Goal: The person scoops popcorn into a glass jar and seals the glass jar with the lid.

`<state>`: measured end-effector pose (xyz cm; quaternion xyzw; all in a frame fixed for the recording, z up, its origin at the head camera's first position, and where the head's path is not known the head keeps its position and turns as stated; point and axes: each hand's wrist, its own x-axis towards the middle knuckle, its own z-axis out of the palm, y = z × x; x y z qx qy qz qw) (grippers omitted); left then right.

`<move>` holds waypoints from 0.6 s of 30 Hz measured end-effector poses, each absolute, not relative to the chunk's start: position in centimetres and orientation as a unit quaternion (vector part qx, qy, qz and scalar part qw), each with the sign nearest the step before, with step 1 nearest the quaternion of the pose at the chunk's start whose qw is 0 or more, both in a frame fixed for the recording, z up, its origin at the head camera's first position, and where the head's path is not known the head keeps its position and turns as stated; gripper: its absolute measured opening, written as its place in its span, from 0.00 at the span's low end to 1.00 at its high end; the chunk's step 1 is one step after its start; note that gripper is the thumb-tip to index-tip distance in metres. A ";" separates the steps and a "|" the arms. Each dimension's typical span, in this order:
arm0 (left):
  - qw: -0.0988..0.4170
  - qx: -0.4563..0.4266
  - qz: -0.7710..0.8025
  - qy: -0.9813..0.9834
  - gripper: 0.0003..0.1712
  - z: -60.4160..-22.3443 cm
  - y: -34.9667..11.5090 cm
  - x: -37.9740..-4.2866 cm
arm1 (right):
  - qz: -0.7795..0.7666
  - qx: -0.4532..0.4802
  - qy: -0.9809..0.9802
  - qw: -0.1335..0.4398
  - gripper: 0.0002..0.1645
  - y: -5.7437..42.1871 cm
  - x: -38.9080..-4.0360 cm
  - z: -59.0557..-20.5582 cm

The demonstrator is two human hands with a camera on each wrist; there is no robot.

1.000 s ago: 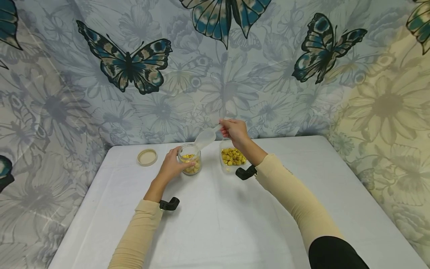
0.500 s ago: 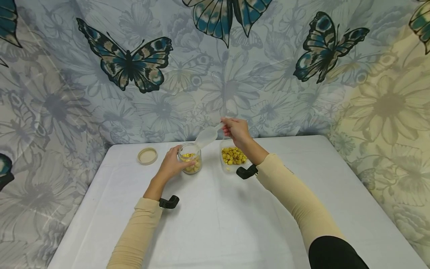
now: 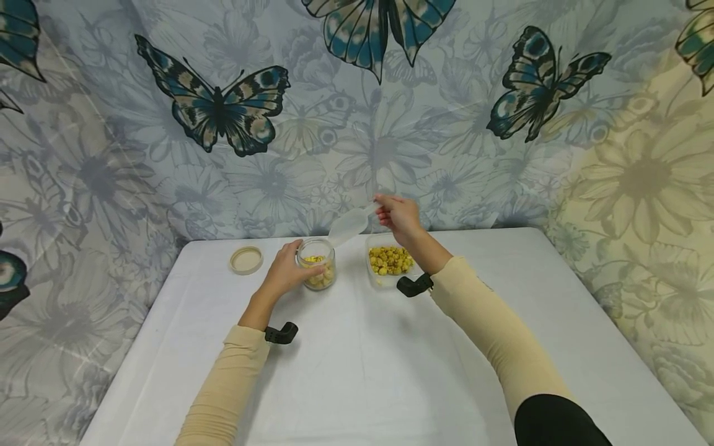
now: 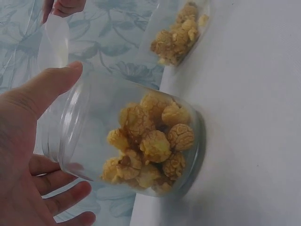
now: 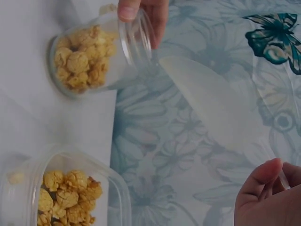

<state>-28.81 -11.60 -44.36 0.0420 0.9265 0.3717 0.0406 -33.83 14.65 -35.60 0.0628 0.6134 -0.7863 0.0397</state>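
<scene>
A clear glass jar [image 3: 320,279], partly filled with caramel popcorn [image 4: 146,146], stands upright on the table. My left hand [image 3: 286,272] grips it near the rim, thumb on one side and fingers around the other. Above and right of the jar mouth, my right hand [image 3: 398,217] pinches the handle of a large translucent plastic spoon [image 3: 348,225]. In the right wrist view the spoon's bowl [image 5: 211,101] points at the jar's rim and carries no popcorn that I can see. Below the right hand stands a clear plastic container [image 5: 120,188] holding more popcorn.
A round, cream-rimmed lid [image 3: 245,260] lies left of the jar. The table [image 3: 357,371] has a white cover, and its back edge meets a butterfly-print cloth backdrop [image 3: 379,142]. One loose-looking pale piece [image 5: 15,177] shows at the plastic container's near side.
My right hand has drawn the spoon slightly right and up, so its tip has come from the jar mouth to beside the rim. The left hand and jar stay in place.
</scene>
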 end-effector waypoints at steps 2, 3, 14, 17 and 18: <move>0.037 0.043 0.364 0.930 0.59 -44.1 -11.5 -28.9 | -0.789 0.064 0.610 0.038 0.10 14.9 -33.8 -35.6; 0.034 0.044 0.361 0.931 0.59 -44.0 -11.4 -28.9 | -0.790 0.064 0.609 0.036 0.09 15.0 -33.8 -35.5; -0.001 0.062 0.369 0.927 0.55 -42.6 -10.8 -29.2 | -0.796 0.052 0.602 0.029 0.09 16.2 -33.4 -34.6; -0.013 0.063 0.383 0.922 0.54 -42.2 -10.4 -29.1 | -0.796 0.049 0.603 0.018 0.08 16.6 -33.2 -34.5; -0.017 0.063 0.389 0.919 0.54 -42.1 -10.2 -29.1 | -0.797 0.049 0.602 0.015 0.08 16.8 -33.1 -34.5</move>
